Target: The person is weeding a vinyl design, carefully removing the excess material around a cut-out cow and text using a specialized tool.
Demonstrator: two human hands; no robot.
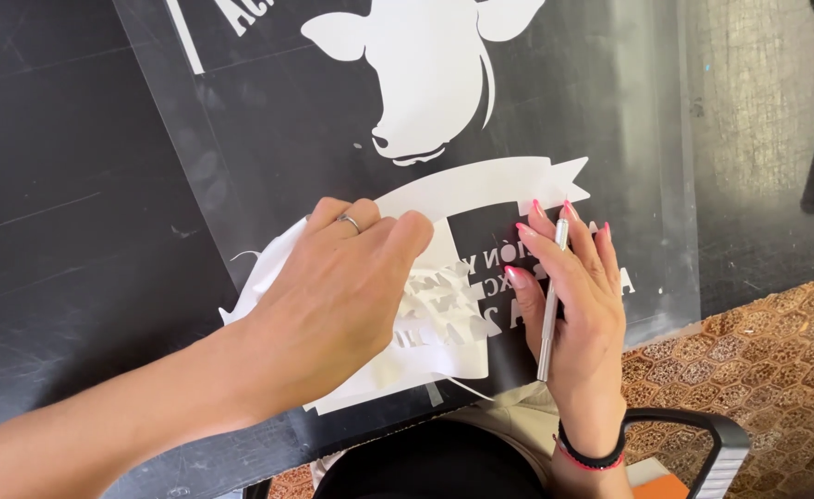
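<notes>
Nearest the table's front edge, the left hand [333,296] pinches a peeled white vinyl sheet [425,342] between curled fingers, lifting it off the clear film [647,139]. Just beside it, the right hand [578,296] lies flat on the film near its right edge, a slim silver tool [550,314] clamped between its fingers. Farther up sits a white cow head [435,74], with bare black table [65,185] to the left.

Head view, steeply down, close overhead.
</notes>
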